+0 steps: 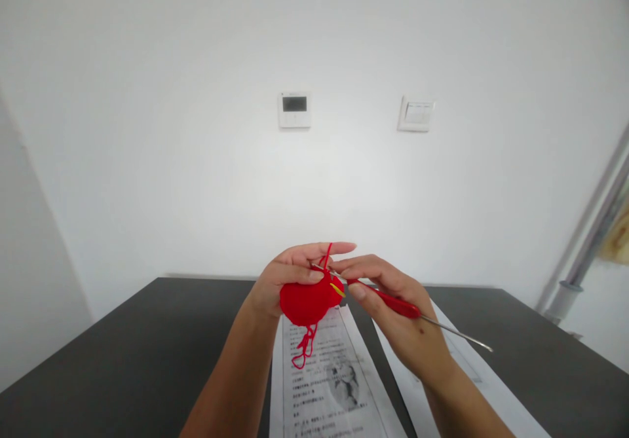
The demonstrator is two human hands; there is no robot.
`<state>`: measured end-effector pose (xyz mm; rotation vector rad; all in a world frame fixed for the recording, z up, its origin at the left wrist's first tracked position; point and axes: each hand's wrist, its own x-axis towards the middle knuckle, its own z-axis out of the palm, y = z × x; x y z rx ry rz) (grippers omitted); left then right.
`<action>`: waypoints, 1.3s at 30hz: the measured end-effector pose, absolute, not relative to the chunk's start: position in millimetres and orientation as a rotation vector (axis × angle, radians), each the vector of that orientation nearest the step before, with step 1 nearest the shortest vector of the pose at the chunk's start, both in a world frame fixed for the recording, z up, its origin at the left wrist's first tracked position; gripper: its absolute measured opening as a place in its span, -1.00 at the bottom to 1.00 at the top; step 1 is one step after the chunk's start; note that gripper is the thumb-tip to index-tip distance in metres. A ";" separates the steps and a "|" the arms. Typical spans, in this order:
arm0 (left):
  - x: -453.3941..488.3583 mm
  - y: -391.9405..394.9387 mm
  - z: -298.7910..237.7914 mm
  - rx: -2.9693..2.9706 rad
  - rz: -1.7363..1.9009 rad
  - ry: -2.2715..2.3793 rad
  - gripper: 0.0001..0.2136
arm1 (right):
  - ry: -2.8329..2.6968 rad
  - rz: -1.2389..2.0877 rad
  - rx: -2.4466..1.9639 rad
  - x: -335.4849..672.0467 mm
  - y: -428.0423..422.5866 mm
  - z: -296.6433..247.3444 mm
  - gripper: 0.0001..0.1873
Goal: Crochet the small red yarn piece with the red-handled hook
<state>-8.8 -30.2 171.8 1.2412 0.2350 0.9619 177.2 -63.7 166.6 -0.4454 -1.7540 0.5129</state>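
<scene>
My left hand (289, 271) pinches a rounded piece of red crochet work (303, 304), its index finger stretched out with a strand of red yarn (329, 255) over it. Loose red yarn loops hang below the piece. A small yellow stitch marker (338, 289) sits on its right side. My right hand (393, 297) is closed around the red handle of a crochet hook (400, 306). The hook's thin metal tip reaches left to the top edge of the crochet work, by my left thumb; a metal shaft also sticks out of the handle's other end.
A printed sheet (319, 385) with text and a grey picture lies on the dark table (162, 346) under my hands. Another paper (472, 372) lies to its right. On the white wall behind are a thermostat panel (295, 118) and a light switch (415, 114). Pipes (599, 228) run at the far right.
</scene>
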 end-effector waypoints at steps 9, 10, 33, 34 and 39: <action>-0.9 -44.2 175.3 1.335 1.073 0.298 -0.54 | -1.701 0.593 -0.292 182.4 -59.0 169.0 -0.84; -0.5 -45.2 175.5 1.331 1.084 0.301 -0.54 | -1.688 0.609 -0.284 183.0 -59.2 169.2 -0.85; 15.5 -36.8 173.6 1.181 1.120 0.075 -0.60 | -1.760 0.551 -0.157 195.4 -62.2 164.4 -0.71; 16.8 -36.8 172.9 1.178 1.097 0.044 -0.60 | -1.745 0.610 -0.136 196.2 -61.1 164.3 -0.74; 23.8 -38.1 169.1 1.162 0.988 -0.088 -0.60 | -1.646 0.911 -0.056 200.4 -56.1 166.3 -0.87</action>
